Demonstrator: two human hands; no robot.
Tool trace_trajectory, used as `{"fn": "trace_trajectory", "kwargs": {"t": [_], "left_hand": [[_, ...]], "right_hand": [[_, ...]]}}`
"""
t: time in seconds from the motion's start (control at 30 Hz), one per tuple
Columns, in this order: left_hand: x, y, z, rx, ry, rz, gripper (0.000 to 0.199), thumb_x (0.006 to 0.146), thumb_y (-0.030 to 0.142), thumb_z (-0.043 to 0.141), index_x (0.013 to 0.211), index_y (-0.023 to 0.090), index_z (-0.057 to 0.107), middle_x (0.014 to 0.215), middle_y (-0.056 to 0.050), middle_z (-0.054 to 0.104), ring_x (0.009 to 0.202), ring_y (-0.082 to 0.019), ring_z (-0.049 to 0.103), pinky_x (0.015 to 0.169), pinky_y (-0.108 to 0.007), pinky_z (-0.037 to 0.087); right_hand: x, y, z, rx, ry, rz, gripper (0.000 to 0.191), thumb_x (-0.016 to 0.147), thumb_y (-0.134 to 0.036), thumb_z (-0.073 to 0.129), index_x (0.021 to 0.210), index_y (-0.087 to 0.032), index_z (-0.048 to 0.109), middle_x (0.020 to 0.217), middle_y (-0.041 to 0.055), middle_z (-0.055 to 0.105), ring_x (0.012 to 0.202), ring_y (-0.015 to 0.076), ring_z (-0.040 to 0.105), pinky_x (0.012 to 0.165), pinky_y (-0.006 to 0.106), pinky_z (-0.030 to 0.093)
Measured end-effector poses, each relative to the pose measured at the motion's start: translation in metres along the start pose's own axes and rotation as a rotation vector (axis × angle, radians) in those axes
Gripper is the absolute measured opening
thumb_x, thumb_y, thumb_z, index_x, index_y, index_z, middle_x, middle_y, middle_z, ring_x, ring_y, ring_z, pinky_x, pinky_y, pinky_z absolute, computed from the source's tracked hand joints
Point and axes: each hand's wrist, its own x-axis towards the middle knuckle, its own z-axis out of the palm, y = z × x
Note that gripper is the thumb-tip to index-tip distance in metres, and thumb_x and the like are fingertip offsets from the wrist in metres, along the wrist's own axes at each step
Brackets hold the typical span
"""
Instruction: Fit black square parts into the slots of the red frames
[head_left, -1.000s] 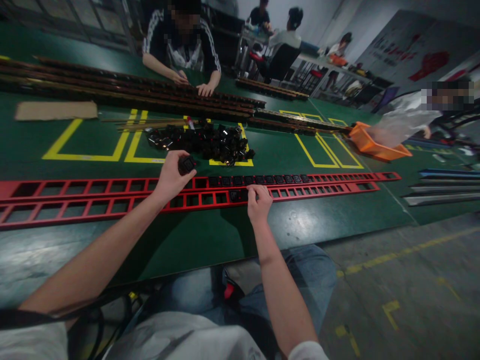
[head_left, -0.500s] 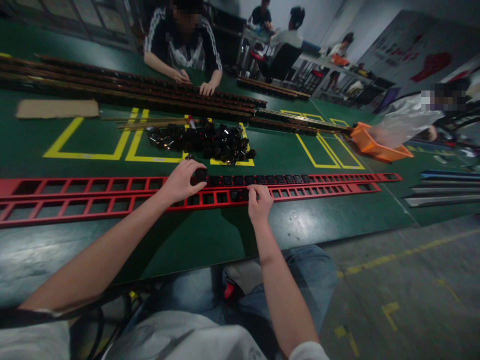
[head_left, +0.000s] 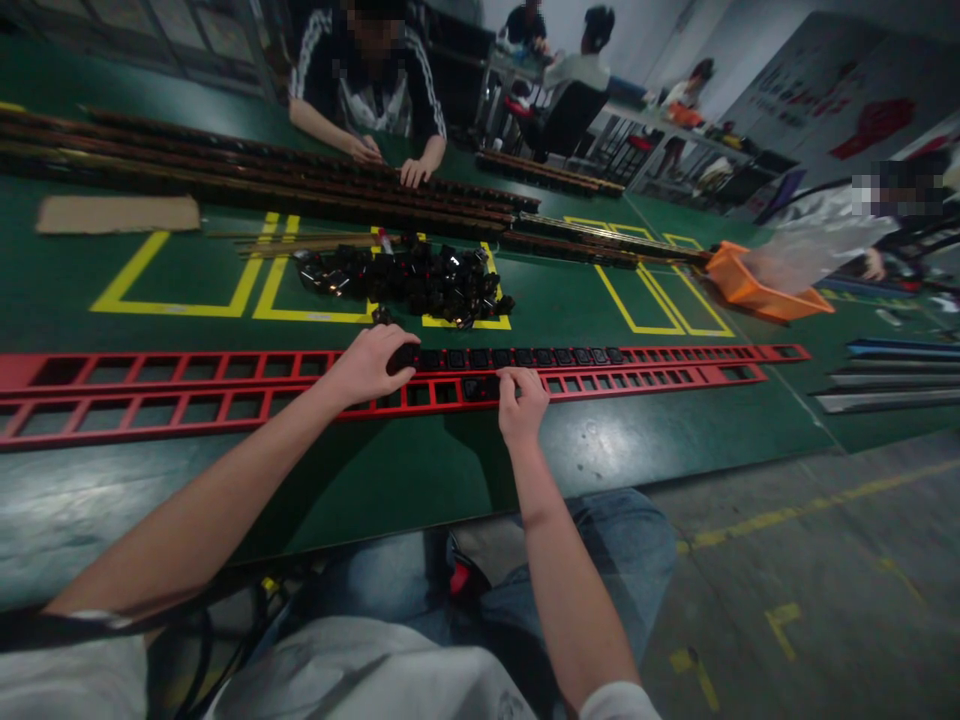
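Two long red slotted strips (head_left: 165,412) lie side by side across the green table. Several black square pieces (head_left: 501,358) sit in the far strip's openings. My left hand (head_left: 371,362) is closed on a black piece (head_left: 406,356) at the far strip, left of that row. Over the near strip, my right hand (head_left: 523,400) has its fingers pressed together beside a black piece (head_left: 474,388); whatever they hold is hidden. A pile of loose black parts (head_left: 435,280) lies beyond the strips.
Long dark rails (head_left: 262,178) run along the far side, where a person (head_left: 367,90) has both hands on them. A cardboard piece (head_left: 118,214) is at the left. An orange bin (head_left: 765,285) and metal strips (head_left: 892,378) are at the right.
My left hand has lowered slightly, and the black piece in it sits closer to the far strip. My right hand is nearly unchanged. The view has shifted slightly.
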Motion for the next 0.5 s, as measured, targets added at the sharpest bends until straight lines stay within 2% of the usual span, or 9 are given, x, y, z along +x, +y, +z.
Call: {"fn": "trace_trajectory", "kwargs": {"t": [0.2, 0.5], "left_hand": [[-0.0001, 0.0041, -0.0034, 0.068, -0.037, -0.064, 0.040, 0.085, 0.037, 0.060, 0.121, 0.020, 0.061, 0.117, -0.010, 0.067, 0.110, -0.030, 0.059, 0.095, -0.045, 0.044], [-0.0009, 0.0039, -0.0036, 0.090, -0.040, -0.071, 0.042, 0.085, 0.039, 0.059, 0.123, 0.020, 0.061, 0.119, -0.010, 0.068, 0.112, -0.031, 0.058, 0.094, -0.045, 0.042]], "right_hand": [[-0.0001, 0.0006, 0.0000, 0.000, -0.007, 0.013, 0.025, 0.093, -0.023, 0.049, 0.078, -0.021, 0.069, 0.081, 0.0056, 0.073, 0.081, 0.0212, 0.065, 0.079, 0.037, 0.050], [-0.0005, 0.0008, 0.0010, 0.004, 0.014, -0.011, 0.024, 0.092, -0.021, 0.049, 0.077, -0.021, 0.068, 0.081, 0.0059, 0.074, 0.080, 0.0213, 0.065, 0.078, 0.036, 0.051]]}}
